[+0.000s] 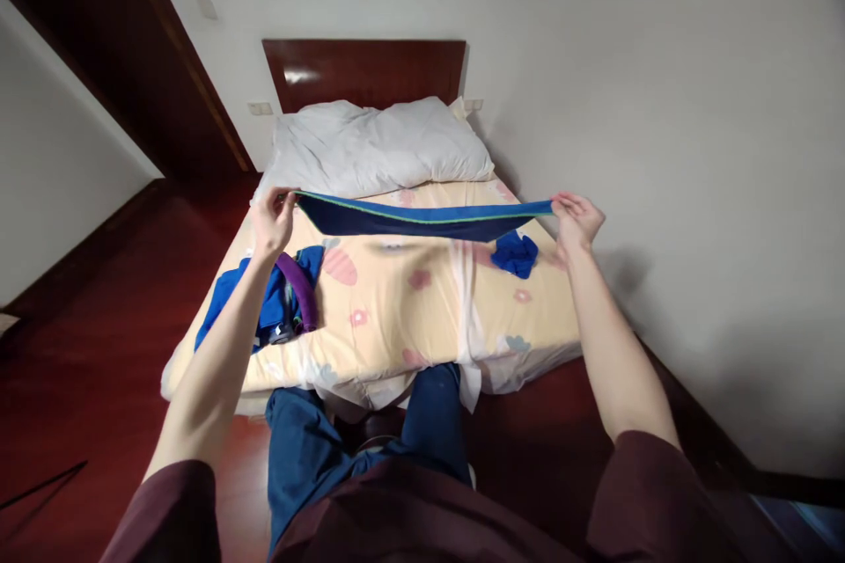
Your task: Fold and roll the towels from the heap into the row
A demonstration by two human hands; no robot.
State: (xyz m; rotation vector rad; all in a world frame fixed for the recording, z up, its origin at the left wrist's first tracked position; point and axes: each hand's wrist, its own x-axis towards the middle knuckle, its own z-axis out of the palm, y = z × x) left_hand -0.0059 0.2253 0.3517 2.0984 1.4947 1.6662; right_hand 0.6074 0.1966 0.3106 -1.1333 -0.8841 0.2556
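Observation:
A blue cloth with a green-edged border (422, 215) is stretched in the air above the bed. My left hand (274, 218) pinches its left corner between thumb and fingers. At the opposite corner my right hand (576, 218) is closed on the edge. The cloth sags slightly in the middle, and its underside looks dark navy. I cannot tell what kind of cloth it is. Beneath my left forearm lies a heap of blue clothing (268, 308) with a purple strip (302, 292) across it. A small crumpled blue cloth (515, 254) rests below my right hand.
The bed (389, 308) has a pale yellow flowered sheet and stands right in front of my legs. A white pillow (383, 145) lies against the dark wooden headboard (370, 70). A wall (713, 149) rises on the right. Reddish wooden floor (79, 325) extends at left.

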